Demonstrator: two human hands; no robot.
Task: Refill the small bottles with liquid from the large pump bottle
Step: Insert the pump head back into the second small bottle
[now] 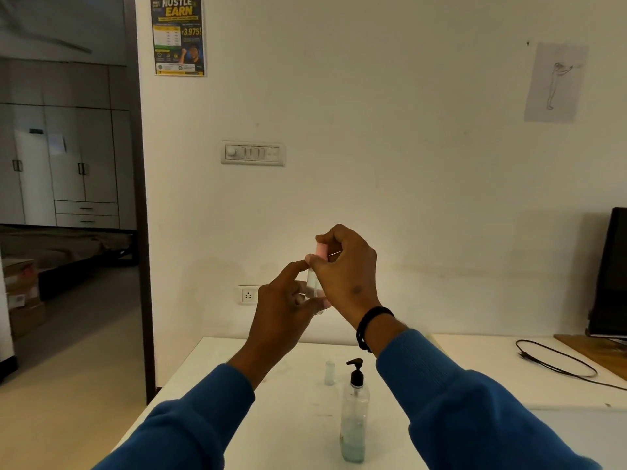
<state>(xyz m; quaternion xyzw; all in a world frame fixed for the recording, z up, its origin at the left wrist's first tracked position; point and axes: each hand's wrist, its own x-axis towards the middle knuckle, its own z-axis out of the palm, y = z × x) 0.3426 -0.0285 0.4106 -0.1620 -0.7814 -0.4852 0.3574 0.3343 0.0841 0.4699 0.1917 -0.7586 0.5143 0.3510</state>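
Raised in front of the wall, a small clear bottle (312, 281) is gripped around its body by my left hand (286, 307). My right hand (346, 273) pinches the pink cap (320, 250) at the bottle's top. Below, on the white table (237, 395), stands the large clear pump bottle (354, 422) with a dark pump head and a little bluish liquid at its bottom. A second small clear bottle (329, 373) stands upright just behind and left of it, untouched.
A black cable (556, 362) loops on the table at the right, near a wooden board (597, 354) and a dark monitor (610, 273). The wall with a socket (248, 295) is close behind the table. An open doorway is at the left.
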